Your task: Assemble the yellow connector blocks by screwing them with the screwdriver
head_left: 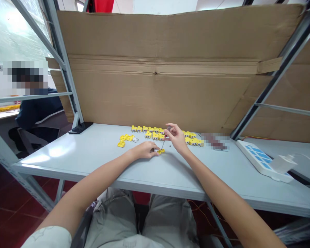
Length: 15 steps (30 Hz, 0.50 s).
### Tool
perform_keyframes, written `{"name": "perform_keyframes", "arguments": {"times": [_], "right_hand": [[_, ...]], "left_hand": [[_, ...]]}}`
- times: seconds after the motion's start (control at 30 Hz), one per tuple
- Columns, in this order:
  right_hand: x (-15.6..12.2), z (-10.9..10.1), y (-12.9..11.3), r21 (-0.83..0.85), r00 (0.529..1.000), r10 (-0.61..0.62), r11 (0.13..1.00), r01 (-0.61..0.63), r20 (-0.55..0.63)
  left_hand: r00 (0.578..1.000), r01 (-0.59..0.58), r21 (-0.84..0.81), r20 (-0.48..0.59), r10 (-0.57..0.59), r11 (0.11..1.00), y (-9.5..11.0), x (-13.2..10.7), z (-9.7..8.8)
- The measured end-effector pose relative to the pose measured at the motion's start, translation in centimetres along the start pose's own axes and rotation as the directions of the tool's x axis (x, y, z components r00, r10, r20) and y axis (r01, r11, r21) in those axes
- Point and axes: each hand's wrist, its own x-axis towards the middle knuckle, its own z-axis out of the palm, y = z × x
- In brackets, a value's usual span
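Yellow gear motors (pixel 150 133) in rows, one pinned under a hand

The person's left hand (pixel 144 150) rests on the pale grey table top (pixel 67 156), its fingers curled down and closed over a single yellow motor (pixel 161 151), apparently to keep that part from sliding. The right hand (pixel 176 137) is raised just beside it, with thumb and fingers pinched around a small screwdriver (pixel 168 129). Its thin shaft slants down toward the pinned motor, a grip that seems to favour fine control over force.

Most of the other motors sit in two uneven rows along the back of the table, on both sides of the right hand and within easy reach. A looser cluster of yellow parts (pixel 124 140) lies further left, with a small white piece (pixel 135 139) at its edge. Tiny dark specks (pixel 169 146), possibly screws, lie just below the right hand.

The fingers hide much of the held motor, and the screwdriver's tip is too small to make out. A pixelated patch (pixel 214 141) masks whatever lies past the rows. A seated co-worker (pixel 38 110) is visible at far left (their hands are out of view).
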Motion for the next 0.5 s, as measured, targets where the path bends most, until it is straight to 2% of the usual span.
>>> {"name": "perform_keyframes", "arguments": {"times": [0.2, 0.37, 0.5], "right_hand": [[0.14, -0.18, 0.19, 0.016, 1.000, -0.016, 1.000, 0.015, 0.020], [0.31, -0.32, 0.21, -0.018, 0.999, -0.016, 1.000, 0.016, -0.036], [0.15, -0.08, -0.02, 0.020, 1.000, -0.001, 1.000, 0.000, 0.017]], "left_hand": [[1.000, 0.000, -0.015, -0.006, 0.000, 1.000, -0.07, -0.03, 0.05], [1.000, 0.002, 0.001, -0.001, -0.002, 1.000, -0.06, -0.04, 0.03], [1.000, 0.004, 0.005, 0.003, -0.004, 1.000, 0.03, 0.00, -0.06]]}}
